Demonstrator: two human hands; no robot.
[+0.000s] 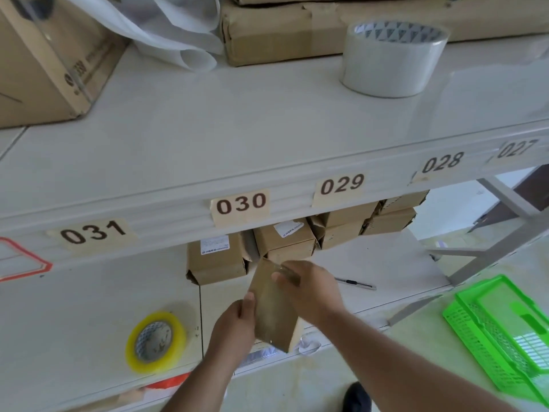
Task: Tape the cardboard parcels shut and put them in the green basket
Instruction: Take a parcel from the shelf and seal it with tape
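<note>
Head view: small parcel (274, 307) held up at 6 o'clock, tilted, above the lower shelf (386, 263). Left hand (237, 321) gripping its left edge, thumb on top. Right hand (309, 288) on its top right, fingers curled, pinching a bit of clear tape against it. More parcels (285, 242) just behind, at 12 o'clock from the hands. Green basket (505, 331) at 3 o'clock, on the floor. Yellow tape roll (156, 340) at 9 o'clock. Knife (355, 283) just right of the hands.
</note>
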